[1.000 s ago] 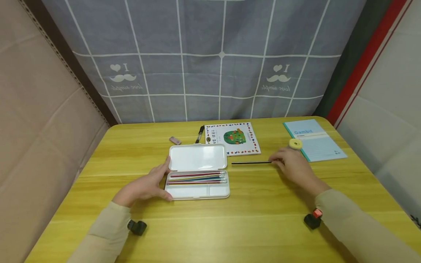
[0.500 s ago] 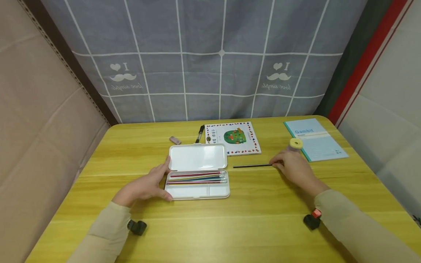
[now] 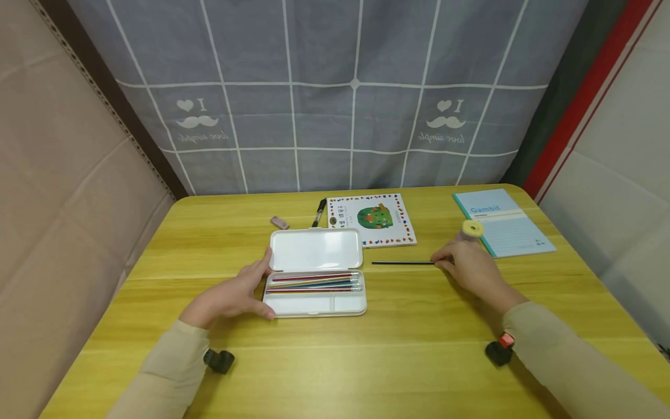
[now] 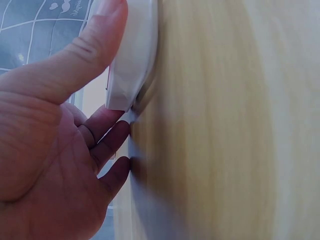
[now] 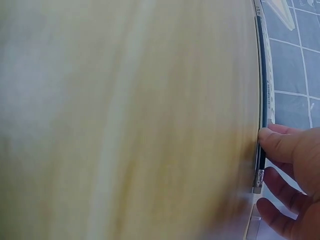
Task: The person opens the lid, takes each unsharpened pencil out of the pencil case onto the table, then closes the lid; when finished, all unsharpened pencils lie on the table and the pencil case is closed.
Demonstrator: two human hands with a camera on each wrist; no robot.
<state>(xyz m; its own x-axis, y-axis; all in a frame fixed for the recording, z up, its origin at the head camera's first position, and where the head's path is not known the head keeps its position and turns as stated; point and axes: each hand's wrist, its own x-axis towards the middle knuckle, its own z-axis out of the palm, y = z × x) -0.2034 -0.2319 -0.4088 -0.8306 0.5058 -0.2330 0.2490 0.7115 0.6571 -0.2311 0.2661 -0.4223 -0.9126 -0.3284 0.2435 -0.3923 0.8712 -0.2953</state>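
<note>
An open white pencil case (image 3: 314, 273) lies mid-table with several coloured pencils (image 3: 313, 282) in its lower tray. My left hand (image 3: 230, 297) holds its left end, thumb on the front edge (image 4: 107, 37) and fingers against the side. A black pencil (image 3: 402, 263) lies flat to the right of the case. My right hand (image 3: 463, 265) pinches its eraser end, the thumb (image 5: 280, 145) pressing on the shaft (image 5: 262, 100) just above the metal ferrule.
A picture book (image 3: 371, 220), a black marker (image 3: 317, 212) and a small pink eraser (image 3: 280, 222) lie behind the case. A blue notebook (image 3: 502, 222) and a yellow-capped tube (image 3: 472, 228) sit at the right. A grey curtain hangs behind the yellow table (image 3: 366, 349).
The black pencil has shifted slightly right and toward me with my right hand. My left hand has stayed on the case.
</note>
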